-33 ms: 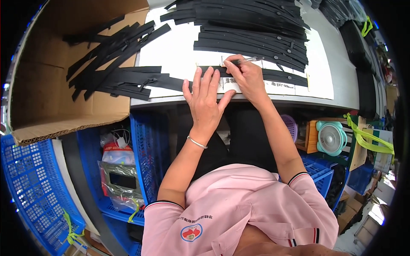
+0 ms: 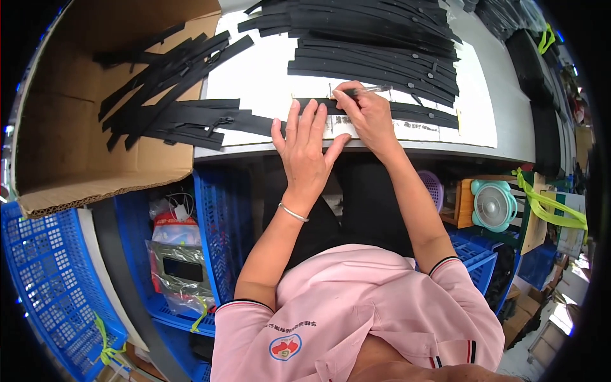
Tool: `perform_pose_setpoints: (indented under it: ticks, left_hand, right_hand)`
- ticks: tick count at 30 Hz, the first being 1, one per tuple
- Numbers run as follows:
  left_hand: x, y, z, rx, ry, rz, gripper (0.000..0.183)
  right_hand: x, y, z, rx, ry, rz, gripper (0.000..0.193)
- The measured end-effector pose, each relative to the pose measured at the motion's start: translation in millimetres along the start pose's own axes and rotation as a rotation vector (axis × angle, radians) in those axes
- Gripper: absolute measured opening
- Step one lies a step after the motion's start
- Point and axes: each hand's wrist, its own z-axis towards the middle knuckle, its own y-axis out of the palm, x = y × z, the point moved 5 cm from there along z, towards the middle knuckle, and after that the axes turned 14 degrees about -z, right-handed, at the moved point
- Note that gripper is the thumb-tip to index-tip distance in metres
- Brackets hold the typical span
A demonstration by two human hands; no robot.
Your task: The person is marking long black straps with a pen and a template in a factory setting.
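My left hand (image 2: pixel 305 140) lies flat with its fingers stretched out, pressing a black zipper (image 2: pixel 407 114) down on a white sheet (image 2: pixel 254 73). Closed around a pen (image 2: pixel 377 90) with a clear barrel, my right hand (image 2: pixel 369 118) rests on the same zipper just beside the left fingertips. The pen's tip is hidden by my fingers. Beyond both hands, many black zippers (image 2: pixel 375 67) lie side by side in a stack, some with their pulls showing. More zippers (image 2: pixel 172 118) spill out of a cardboard box to the left.
The cardboard box (image 2: pixel 60 95) opens toward the table (image 2: pixel 512 121) on the left. Blue plastic crates (image 2: pixel 216 242) stand below, one with a bagged phone (image 2: pixel 182 268). A teal fan (image 2: pixel 494 206) and a purple basket (image 2: pixel 434 190) sit low at the right. Black material (image 2: pixel 541 83) lines the right edge.
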Motion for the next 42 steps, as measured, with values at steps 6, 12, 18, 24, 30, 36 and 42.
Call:
perform_pose_setpoints:
  ticks: [6,12,18,24,30,36,42]
  left_hand:
    - [0,-2,0,0.005,-0.003,0.0,0.062]
    - [1,-1,0,-0.014,-0.012,0.013,0.062]
    - [0,2,1,-0.024,-0.006,0.025,0.061]
    - [-2,1,0,-0.025,-0.013,0.035,0.062]
    - [-2,2,0,-0.021,0.006,0.058,0.062]
    - [2,4,-2,-0.069,-0.022,0.075,0.066]
    - [49,31,4,-0.185,0.027,-0.03,0.073]
  right_hand:
    - [3,-2,-4,-0.012,0.018,0.16,0.021]
    - [2,-1,-4,-0.048,-0.048,0.136,0.021]
    - [4,-1,-4,-0.09,-0.113,0.045,0.019]
    - [5,-30,-13,-0.051,0.083,0.28,0.015]
    - [51,-81,-23,0.183,0.245,0.051,0.016]
    - [54,-82,-23,0.2,0.304,0.103,0.017]
    - [59,-80,-24,0.221,0.229,0.077,0.015]
